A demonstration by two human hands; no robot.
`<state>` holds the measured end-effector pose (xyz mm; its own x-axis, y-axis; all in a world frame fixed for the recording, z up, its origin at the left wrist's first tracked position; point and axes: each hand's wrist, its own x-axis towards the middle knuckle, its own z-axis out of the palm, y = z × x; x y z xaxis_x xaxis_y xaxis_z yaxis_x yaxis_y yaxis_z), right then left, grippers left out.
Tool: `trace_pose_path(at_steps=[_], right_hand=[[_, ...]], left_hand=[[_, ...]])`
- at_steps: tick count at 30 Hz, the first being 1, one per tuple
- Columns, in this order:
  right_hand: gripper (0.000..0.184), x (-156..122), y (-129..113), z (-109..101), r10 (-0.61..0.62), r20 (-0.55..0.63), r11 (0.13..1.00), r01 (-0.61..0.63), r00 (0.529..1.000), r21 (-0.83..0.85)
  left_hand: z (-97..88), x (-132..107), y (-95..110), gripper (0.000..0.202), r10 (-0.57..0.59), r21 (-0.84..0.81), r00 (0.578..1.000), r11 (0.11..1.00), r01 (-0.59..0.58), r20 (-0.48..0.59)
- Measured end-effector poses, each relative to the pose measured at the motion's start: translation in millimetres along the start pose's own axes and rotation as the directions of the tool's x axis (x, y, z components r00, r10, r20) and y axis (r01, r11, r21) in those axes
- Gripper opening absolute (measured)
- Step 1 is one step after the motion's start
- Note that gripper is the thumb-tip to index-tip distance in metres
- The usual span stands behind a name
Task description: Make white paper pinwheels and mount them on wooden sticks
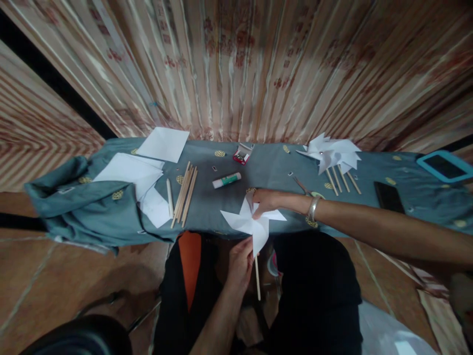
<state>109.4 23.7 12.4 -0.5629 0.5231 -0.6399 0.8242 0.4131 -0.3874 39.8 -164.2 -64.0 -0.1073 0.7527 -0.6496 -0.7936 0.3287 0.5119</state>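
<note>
A white paper pinwheel (pixel 248 226) on a thin wooden stick (pixel 257 283) is held just over the table's front edge. My left hand (pixel 239 260) is closed in a pinch below the blades, gripping the pinwheel near the top of its stick; part of the fingers hides behind the paper. My right hand (pixel 265 202), with a silver bangle at its wrist, reaches in from the right. Its fingers are closed on the pinwheel's upper blade near the centre, and the fingertips are partly hidden. Beyond the hands lies a glue stick (pixel 226 180).
Left on the cloth-covered table (pixel 273 172) are white paper sheets (pixel 125 170), wooden sticks (pixel 185 195) and a pencil-like white stick (pixel 169 197). Behind is a small red box (pixel 242 154). Right are several pinwheels (pixel 334 153), scissors (pixel 303 187), a black phone (pixel 388 196) and a blue-framed tablet (pixel 428 159).
</note>
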Motion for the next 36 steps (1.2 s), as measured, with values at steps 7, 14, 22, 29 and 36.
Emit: trace_pose_path(at_steps=[7,14,22,29,36], right_hand=[[0.02,-33,16,2,-0.022,-0.094,0.975,0.042,0.995,0.217],[0.036,-66,24,-7,-0.004,-0.248,0.881,0.121,0.969,0.457],[0.043,-89,25,-21,-0.014,-0.387,0.684,0.291,0.922,0.669],[0.049,-72,58,-26,0.375,-0.727,0.343,0.643,0.575,0.685],[0.048,-39,65,24,0.426,-0.765,0.405,0.655,0.483,0.638]], left_hand=[[6.2,-10,9,0.035,0.03,0.012,0.993,0.999,-0.031,0.116],[29.0,-17,31,0.037,0.066,0.103,0.991,0.992,-0.078,0.116],[55.4,-21,48,0.035,0.107,0.132,0.981,0.983,-0.129,0.159],[89.1,6,81,0.032,0.164,0.068,0.962,0.981,-0.183,0.219],[115.5,53,101,0.023,0.239,0.04,0.931,0.965,-0.259,0.276]])
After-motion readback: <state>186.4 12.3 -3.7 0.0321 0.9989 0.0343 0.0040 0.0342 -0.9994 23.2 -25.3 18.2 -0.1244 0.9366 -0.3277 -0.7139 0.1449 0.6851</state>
